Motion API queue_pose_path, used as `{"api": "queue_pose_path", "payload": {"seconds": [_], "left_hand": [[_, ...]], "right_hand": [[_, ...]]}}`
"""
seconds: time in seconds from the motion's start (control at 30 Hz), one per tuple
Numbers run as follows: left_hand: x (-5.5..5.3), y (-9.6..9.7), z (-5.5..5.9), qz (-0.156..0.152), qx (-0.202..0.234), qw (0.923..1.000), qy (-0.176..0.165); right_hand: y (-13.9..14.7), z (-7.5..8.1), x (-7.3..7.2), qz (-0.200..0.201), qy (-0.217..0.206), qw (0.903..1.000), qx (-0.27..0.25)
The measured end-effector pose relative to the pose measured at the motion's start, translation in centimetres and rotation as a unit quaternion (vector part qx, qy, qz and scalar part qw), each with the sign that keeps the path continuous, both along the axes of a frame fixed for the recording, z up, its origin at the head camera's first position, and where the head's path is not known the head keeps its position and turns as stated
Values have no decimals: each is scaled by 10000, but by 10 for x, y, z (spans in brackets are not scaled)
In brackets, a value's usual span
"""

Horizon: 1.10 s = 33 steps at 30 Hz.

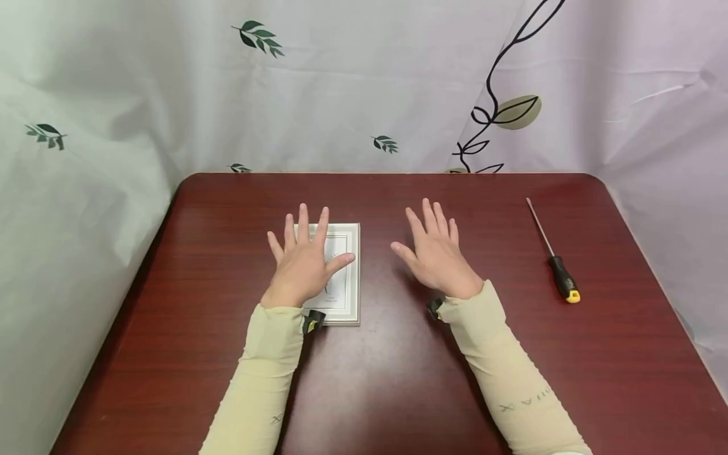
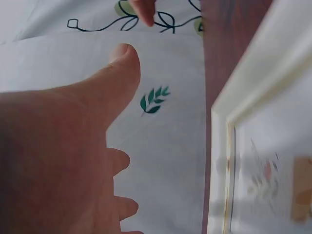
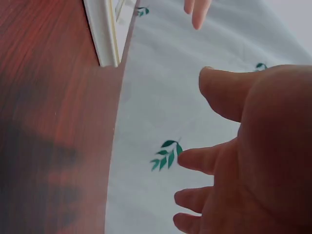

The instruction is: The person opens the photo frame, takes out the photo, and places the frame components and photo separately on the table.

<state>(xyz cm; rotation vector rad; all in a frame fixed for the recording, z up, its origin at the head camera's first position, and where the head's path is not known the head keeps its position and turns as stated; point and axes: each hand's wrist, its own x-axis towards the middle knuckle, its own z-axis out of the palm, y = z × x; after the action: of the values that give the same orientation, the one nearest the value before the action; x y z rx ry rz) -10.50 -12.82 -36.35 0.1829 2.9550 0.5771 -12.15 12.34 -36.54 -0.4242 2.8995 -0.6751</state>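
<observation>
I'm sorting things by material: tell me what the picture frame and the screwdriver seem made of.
Picture frame: painted wood or plastic, satin off-white; the smooth, stepped border leaves it open. Screwdriver: shaft likely metal, being thin and silvery-grey; handle probably plastic, black with a yellow end.

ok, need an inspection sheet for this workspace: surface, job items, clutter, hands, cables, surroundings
Surface: dark red-brown table, wood-grain look, with a glossy light patch between the forearms.
Job items: pale picture frame lying flat, partly hidden by the left hand in the head view; screwdriver with black and yellow handle lying to the right of the right hand, its tip toward the far edge.
Clutter: nothing seen besides those two items.
Hands: both open with fingers spread, neither holding anything.
Cables: nothing seen.
Surroundings: white cloth with leaf prints behind the table and along both sides.
</observation>
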Motion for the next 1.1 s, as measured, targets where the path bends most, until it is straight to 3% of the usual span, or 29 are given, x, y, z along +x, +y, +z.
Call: {"api": "queue_pose_path", "payload": {"seconds": [0.17, 0.47, 0.8, 1.1], "left_hand": [[4, -21, -4, -81, 99, 9999, -105], [18, -56, -12, -73, -94, 9999, -110], [37, -78, -10, -328, 313, 9984, -324], [56, -92, -16, -314, 367, 9981, -390]], "right_hand": [[-5, 0, -9, 186, 23, 9998, -74], [-9, -2, -26, 323, 5, 9994, -125], [-22, -4, -50, 491, 80, 9987, -98], [-46, 3, -61, 791, -20, 9969, -18]]}}
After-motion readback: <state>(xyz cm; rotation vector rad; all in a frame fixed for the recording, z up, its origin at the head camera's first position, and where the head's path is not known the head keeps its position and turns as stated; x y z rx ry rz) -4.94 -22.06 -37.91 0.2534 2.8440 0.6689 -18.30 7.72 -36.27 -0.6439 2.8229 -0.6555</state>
